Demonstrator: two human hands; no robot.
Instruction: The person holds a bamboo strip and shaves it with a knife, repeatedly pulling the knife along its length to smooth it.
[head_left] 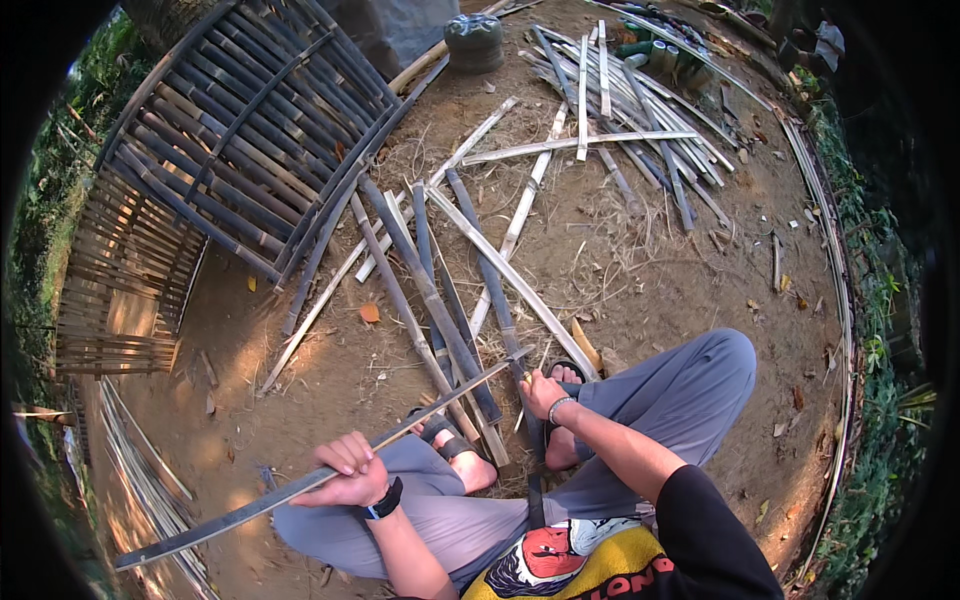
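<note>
My left hand point(347, 474) is closed around a long split bamboo strip point(225, 517), dark on one side and pale on the other. The strip slants from the lower left up to my right hand point(543, 392). That hand is closed on what looks like a knife, its short stretch of blade point(520, 353) crossing the strip's far end. Most of the knife is hidden by my fingers and the strip. Between my sandalled feet, a dark bamboo length point(493, 275) runs under my right hand toward my lap.
Several bamboo pieces point(425, 285) lie crossed on the dirt before my feet. Farther off is a heap of pale strips point(650, 130). A slatted bamboo frame point(250, 120) stands at the upper left beside a dark round container point(474, 42). More strips point(150, 480) lie at the lower left.
</note>
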